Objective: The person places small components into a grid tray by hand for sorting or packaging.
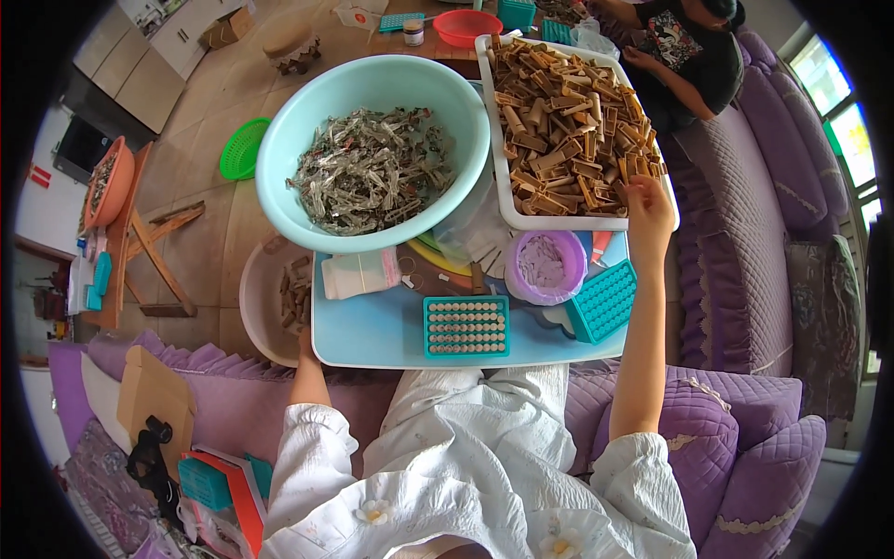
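Note:
My right hand (649, 203) is at the near right corner of a white tray (559, 222), fingers pinched together on a brown curved piece among the heap of brown trough-shaped pieces (573, 130). My left hand (306, 343) hangs low beside the table's left edge, at the rim of a beige basin (256, 317) with similar brown pieces (295, 293); its fingers are hidden. Between my arms, a teal rack (466, 352) filled with rows of round, pale-topped pieces stands on the blue table (372, 331). Another teal rack (603, 303) leans tilted near my right forearm.
A large pale-blue basin (279, 200) holds a heap of crinkled clear wrappers. Nearby are a purple tub (575, 279) with pale scraps and a white packet (358, 273). A green basket (244, 149) is on the floor. Another person (684, 61) sits at the far right.

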Tool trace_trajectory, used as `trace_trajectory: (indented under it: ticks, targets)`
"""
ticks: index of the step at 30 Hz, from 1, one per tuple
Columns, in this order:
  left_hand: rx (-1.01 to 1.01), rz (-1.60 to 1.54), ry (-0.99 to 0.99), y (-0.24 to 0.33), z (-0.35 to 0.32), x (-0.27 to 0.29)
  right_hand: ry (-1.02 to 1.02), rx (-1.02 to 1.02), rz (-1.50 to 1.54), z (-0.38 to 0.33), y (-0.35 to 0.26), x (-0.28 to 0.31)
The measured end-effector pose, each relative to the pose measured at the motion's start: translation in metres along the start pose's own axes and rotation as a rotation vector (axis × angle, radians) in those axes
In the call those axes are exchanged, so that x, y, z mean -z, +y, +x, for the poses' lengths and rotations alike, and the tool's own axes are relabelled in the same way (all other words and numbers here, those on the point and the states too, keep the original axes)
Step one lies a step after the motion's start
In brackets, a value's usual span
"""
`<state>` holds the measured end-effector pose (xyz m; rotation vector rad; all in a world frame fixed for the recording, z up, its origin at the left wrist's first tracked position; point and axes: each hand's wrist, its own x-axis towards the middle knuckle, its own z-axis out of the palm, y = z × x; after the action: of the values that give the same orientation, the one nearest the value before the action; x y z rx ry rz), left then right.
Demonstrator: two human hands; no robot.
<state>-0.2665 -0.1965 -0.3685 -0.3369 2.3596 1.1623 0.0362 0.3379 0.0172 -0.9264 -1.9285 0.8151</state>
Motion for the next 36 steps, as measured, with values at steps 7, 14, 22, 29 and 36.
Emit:
trace_trajectory:
  ticks: [7, 14, 22, 29, 36]
  targets:
    - [-0.263, 0.471, 0.413, 0.096, -0.017, 0.035, 0.079, 0.138, -0.414, 0.081, -0.010, -0.025]
    - [-0.804, -0.501, 0.890, 0.283, -0.082, 0.094, -0.034, -0.022, -0.779, 0.107, -0.017, -0.053]
    - [-1.436, 0.467, -0.161, 0.472, -0.217, -0.036, -0.042, -0.047, -0.656, 0.108, -0.015, -0.053]
    - [-1.144, 0.848, -0.057, 0.499, -0.134, -0.124, 0.172, 0.044, -0.229, 0.103, -0.014, -0.028]
    - [-1.121, 0.691, -0.047, 0.513, -0.115, -0.150, 0.007, 0.104, 0.318, 0.057, -0.022, 0.012]
